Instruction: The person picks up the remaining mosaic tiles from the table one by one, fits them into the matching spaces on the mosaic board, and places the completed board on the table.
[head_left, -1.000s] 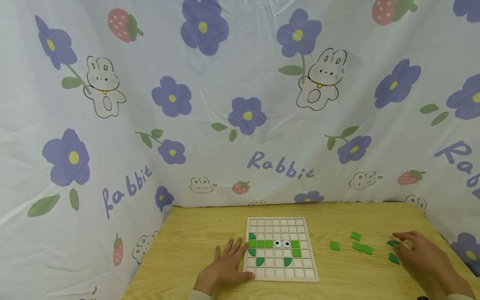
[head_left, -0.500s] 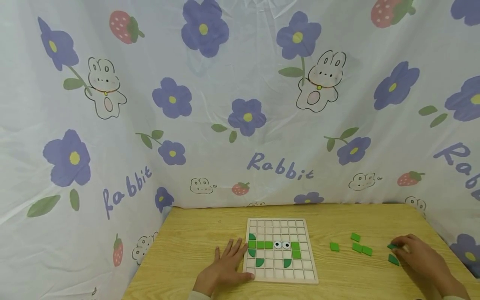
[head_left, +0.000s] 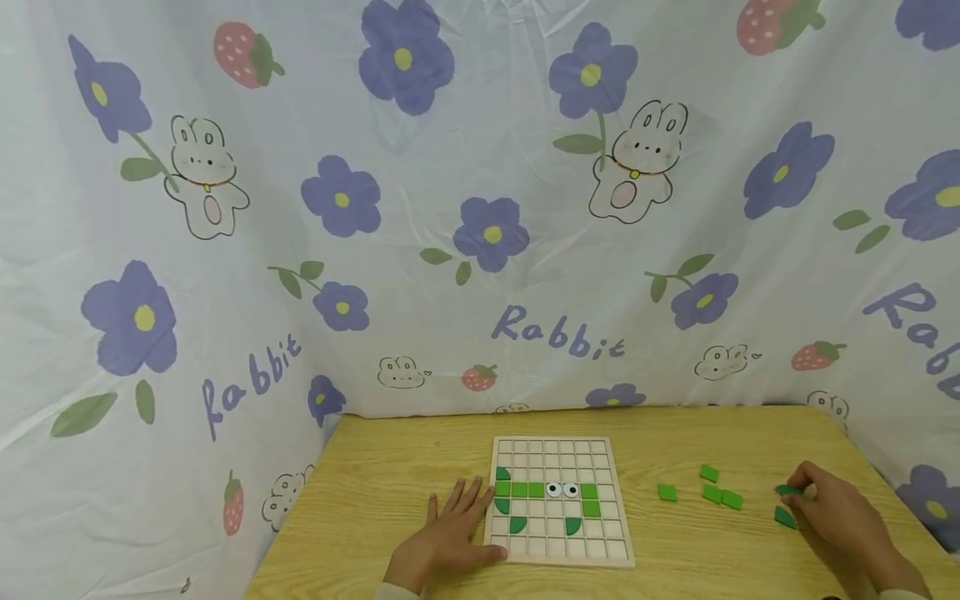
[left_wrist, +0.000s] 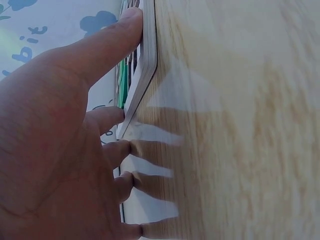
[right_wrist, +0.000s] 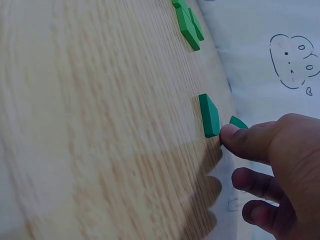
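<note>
My right hand (head_left: 843, 507) pinches a dark green quarter-circle tile (head_left: 786, 490) between thumb and forefinger at the right of the table. In the right wrist view that tile (right_wrist: 238, 122) shows beyond the thumb, partly hidden. A second dark green quarter-circle tile (head_left: 784, 517) lies just beside it, nearer the person. My left hand (head_left: 444, 537) spreads its fingers along the left side of the wooden grid board (head_left: 555, 554). Its thumb (left_wrist: 112, 42) rests on the board's near edge. In the grid sit green squares, dark green quarter-circles and two eye tiles (head_left: 562, 490).
Several light green square tiles lie between the board and the right hand, among them a lone square (head_left: 667, 492) and a touching pair (head_left: 722, 497). A white printed curtain (head_left: 420, 333) hangs behind the wooden table (head_left: 390, 450).
My right thumb and forefinger have come together on the farther dark green quarter-circle tile. The left hand and the board stay as they were.
</note>
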